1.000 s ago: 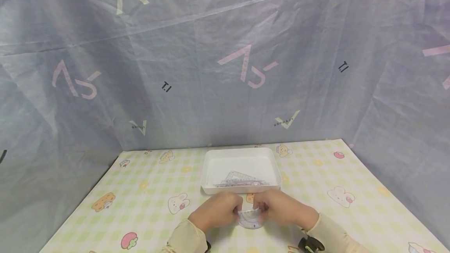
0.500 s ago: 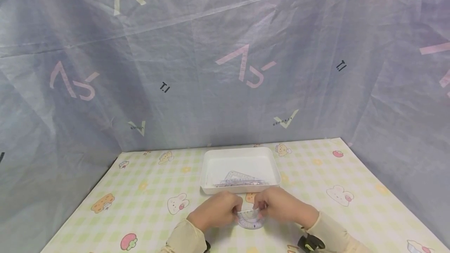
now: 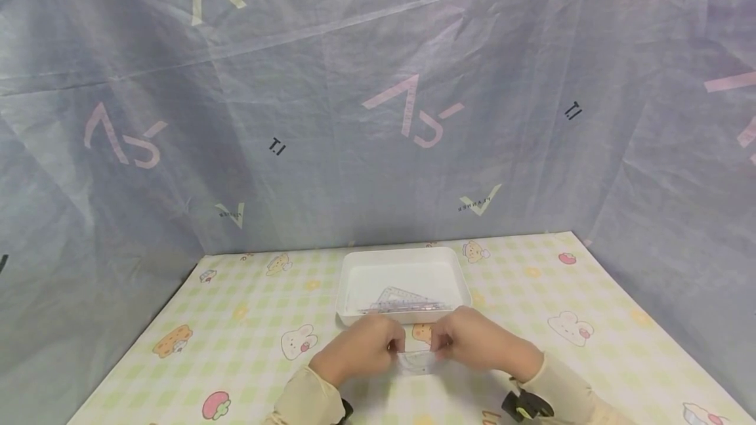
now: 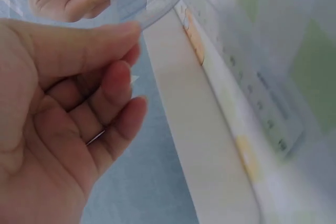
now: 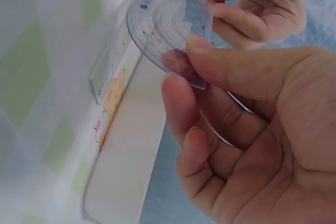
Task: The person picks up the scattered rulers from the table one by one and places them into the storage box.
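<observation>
A clear protractor (image 5: 157, 30) with a curved scale is held up between both hands. My left hand (image 3: 369, 344) pinches one corner of its straight edge between thumb and fingers. At the opposite corner, my right hand (image 3: 475, 340) pinches it the same way, thumb over the plastic in the right wrist view. In the head view the protractor looks foreshortened, just in front of the tray. Below it, a transparent ruler (image 4: 257, 98) with black numbers shows over the checked tablecloth in the left wrist view.
Behind the hands stands a white rectangular tray (image 3: 401, 258). Inside, along its near side, lie a clear set square (image 3: 401, 295) and other clear drawing tools. A grey printed curtain (image 3: 354, 117) hangs behind and beside the table (image 3: 248, 372).
Both hands have risen slightly toward the tray with the protractor. It now appears more tilted and flatter in the head view. The tray and its contents have stayed put.
</observation>
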### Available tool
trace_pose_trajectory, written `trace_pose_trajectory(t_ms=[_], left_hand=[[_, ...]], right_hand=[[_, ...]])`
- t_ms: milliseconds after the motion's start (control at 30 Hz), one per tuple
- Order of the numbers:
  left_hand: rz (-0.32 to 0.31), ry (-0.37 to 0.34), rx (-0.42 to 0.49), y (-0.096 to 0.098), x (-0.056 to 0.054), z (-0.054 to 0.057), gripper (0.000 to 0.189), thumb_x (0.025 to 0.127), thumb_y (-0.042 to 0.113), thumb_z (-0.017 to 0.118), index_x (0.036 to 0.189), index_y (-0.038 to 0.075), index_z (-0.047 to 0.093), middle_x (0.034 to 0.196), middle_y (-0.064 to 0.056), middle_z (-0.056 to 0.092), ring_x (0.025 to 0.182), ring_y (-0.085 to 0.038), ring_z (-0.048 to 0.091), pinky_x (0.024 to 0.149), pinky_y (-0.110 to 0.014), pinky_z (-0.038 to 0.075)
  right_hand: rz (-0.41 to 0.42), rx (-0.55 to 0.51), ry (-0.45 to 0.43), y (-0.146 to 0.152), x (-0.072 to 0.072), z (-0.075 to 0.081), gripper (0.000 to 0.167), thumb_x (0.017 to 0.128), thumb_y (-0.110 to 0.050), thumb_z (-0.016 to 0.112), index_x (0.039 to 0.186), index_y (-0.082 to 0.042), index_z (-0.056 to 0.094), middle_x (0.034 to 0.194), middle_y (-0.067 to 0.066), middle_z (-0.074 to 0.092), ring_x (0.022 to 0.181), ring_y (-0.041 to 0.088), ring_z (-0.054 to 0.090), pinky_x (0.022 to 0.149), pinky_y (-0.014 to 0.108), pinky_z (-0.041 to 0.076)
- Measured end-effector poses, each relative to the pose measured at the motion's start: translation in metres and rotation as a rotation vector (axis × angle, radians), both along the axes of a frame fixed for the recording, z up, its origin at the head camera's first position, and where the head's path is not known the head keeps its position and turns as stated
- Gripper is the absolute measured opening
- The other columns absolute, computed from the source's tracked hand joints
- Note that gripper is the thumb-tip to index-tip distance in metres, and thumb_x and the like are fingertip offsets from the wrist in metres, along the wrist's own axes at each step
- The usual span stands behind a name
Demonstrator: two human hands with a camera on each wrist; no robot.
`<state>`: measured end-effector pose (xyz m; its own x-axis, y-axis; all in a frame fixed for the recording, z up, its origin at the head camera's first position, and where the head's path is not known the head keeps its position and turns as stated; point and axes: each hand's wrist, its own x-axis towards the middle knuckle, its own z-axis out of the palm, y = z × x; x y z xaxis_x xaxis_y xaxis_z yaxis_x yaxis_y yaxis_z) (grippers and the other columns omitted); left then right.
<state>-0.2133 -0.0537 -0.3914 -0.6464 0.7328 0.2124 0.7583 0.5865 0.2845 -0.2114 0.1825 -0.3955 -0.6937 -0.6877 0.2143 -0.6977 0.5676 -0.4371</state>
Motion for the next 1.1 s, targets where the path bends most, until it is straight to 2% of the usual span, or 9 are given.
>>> trace_pose_trajectory(t_ms=[167, 267, 467, 633, 733, 900, 1100], left_hand=[[0.077, 0.039, 0.034, -0.002, 0.001, 0.007, 0.018, 0.080, -0.003, 0.070, 0.082, 0.015, 0.071, 0.078, 0.013, 0.063, 0.072, 0.001, 0.054, 0.069, -0.017, 0.049], [0.106, 0.077, 0.060, -0.003, -0.001, 0.007, 0.015, 0.083, 0.000, 0.071, 0.086, 0.015, 0.073, 0.083, 0.012, 0.066, 0.074, 0.001, 0.056, 0.071, -0.018, 0.051], [0.148, 0.226, 0.131, -0.005, -0.004, 0.004, 0.016, 0.081, -0.002, 0.072, 0.084, 0.013, 0.074, 0.084, 0.007, 0.068, 0.076, -0.003, 0.062, 0.070, -0.020, 0.054], [0.242, 0.323, 0.189, -0.006, -0.005, 0.004, 0.013, 0.081, -0.001, 0.076, 0.082, 0.011, 0.075, 0.081, 0.005, 0.069, 0.074, -0.007, 0.065, 0.068, -0.022, 0.056], [0.297, 0.367, 0.200, -0.008, -0.006, 0.004, 0.011, 0.081, 0.000, 0.077, 0.081, 0.011, 0.075, 0.079, 0.003, 0.070, 0.073, -0.009, 0.067, 0.067, -0.023, 0.056], [0.321, 0.365, 0.206, -0.009, -0.009, 0.002, 0.011, 0.082, -0.001, 0.076, 0.080, 0.010, 0.074, 0.079, 0.002, 0.070, 0.072, -0.010, 0.067, 0.067, -0.022, 0.056], [0.327, 0.323, 0.208, -0.010, -0.012, -0.001, 0.008, 0.082, 0.001, 0.076, 0.085, 0.008, 0.077, 0.083, 0.001, 0.072, 0.078, -0.011, 0.069, 0.072, -0.024, 0.057]], right_hand=[[-0.072, -0.029, 0.078, 0.002, 0.000, 0.006, 0.023, 0.079, -0.006, 0.080, 0.073, -0.023, 0.066, 0.073, -0.018, 0.063, 0.066, -0.003, 0.054, 0.061, 0.021, 0.049], [-0.098, -0.062, 0.108, 0.002, -0.001, 0.008, 0.024, 0.080, -0.004, 0.079, 0.074, -0.022, 0.066, 0.074, -0.017, 0.063, 0.067, -0.003, 0.054, 0.060, 0.021, 0.048], [-0.138, -0.129, 0.152, 0.000, -0.002, 0.007, 0.016, 0.084, -0.003, 0.075, 0.079, -0.017, 0.071, 0.077, -0.014, 0.066, 0.063, -0.002, 0.049, 0.059, 0.020, 0.048], [-0.184, -0.160, 0.166, -0.004, -0.002, 0.003, 0.007, 0.087, -0.008, 0.074, 0.086, -0.014, 0.073, 0.078, -0.013, 0.065, 0.063, -0.002, 0.049, 0.058, 0.020, 0.047], [-0.189, -0.166, 0.148, -0.007, -0.003, 0.001, 0.003, 0.089, -0.010, 0.072, 0.091, -0.012, 0.074, 0.083, -0.010, 0.068, 0.070, 0.000, 0.056, 0.064, 0.023, 0.052], [-0.181, -0.167, 0.123, -0.009, -0.003, -0.002, 0.012, 0.092, -0.009, 0.068, 0.102, -0.010, 0.075, 0.101, -0.001, 0.072, 0.089, 0.008, 0.066, 0.077, 0.030, 0.057], [-0.180, -0.166, 0.089, -0.007, -0.004, -0.004, 0.025, 0.093, -0.010, 0.068, 0.117, -0.004, 0.071, 0.121, 0.012, 0.068, 0.109, 0.026, 0.066, 0.085, 0.038, 0.057]])
